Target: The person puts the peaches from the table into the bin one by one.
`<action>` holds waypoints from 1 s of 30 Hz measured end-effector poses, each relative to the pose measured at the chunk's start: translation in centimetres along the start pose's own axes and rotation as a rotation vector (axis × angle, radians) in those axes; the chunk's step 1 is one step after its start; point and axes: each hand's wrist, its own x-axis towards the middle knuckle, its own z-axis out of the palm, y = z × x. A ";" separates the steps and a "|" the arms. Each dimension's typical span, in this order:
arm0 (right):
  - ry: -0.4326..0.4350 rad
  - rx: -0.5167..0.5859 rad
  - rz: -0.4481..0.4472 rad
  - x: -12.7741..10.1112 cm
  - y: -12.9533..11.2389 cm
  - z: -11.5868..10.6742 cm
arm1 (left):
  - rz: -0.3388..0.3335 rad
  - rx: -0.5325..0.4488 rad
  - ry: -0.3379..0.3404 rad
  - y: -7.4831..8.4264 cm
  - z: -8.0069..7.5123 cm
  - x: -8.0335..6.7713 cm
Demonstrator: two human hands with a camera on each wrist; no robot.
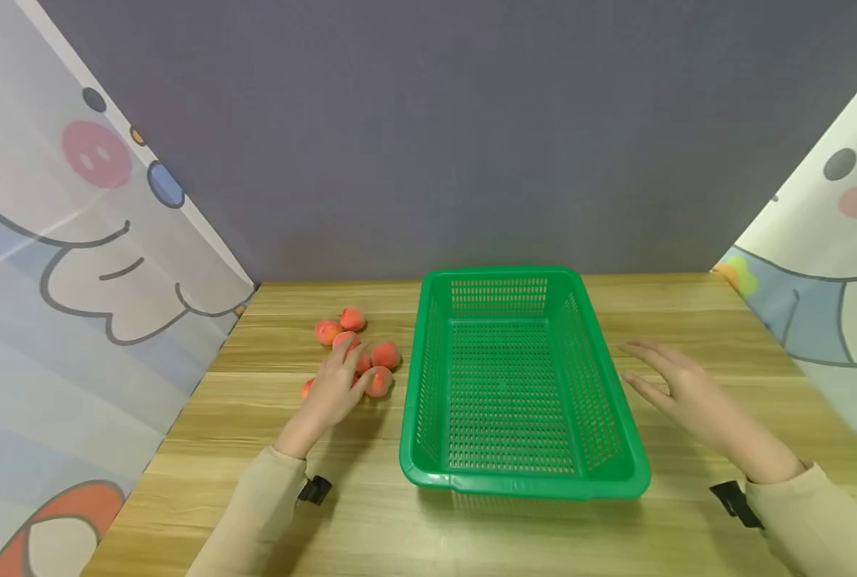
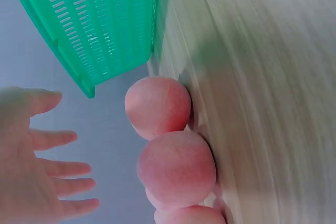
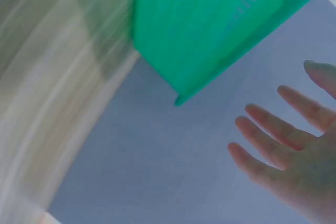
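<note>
The left hand lies over a cluster of peaches on the table, just left of the green basket. Its fingers are spread and relaxed, reaching onto the fruit; the wrist view shows them straight, gripping nothing, with two peaches stacked close beside the palm. The peaches sit together on the wood, near the basket's left wall but apart from it. The right hand hovers or rests flat on the table to the right of the basket, fingers extended and holding nothing. The basket stands between the two hands. Cartoon curtains hang at both sides.
</note>
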 end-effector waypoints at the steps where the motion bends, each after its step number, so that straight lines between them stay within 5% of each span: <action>1: 0.012 -0.005 -0.023 -0.1 -0.4 0.0 | -0.001 -0.007 0.005 0.0 0.0 0.0; 21: -0.059 -0.100 -0.241 -2.8 -5.9 0.9 | -0.005 -0.016 0.052 -0.4 -0.1 -0.8; 30: -0.240 -0.035 -0.245 -3.9 -6.0 1.5 | -0.002 -0.023 0.080 -0.7 0.0 -1.1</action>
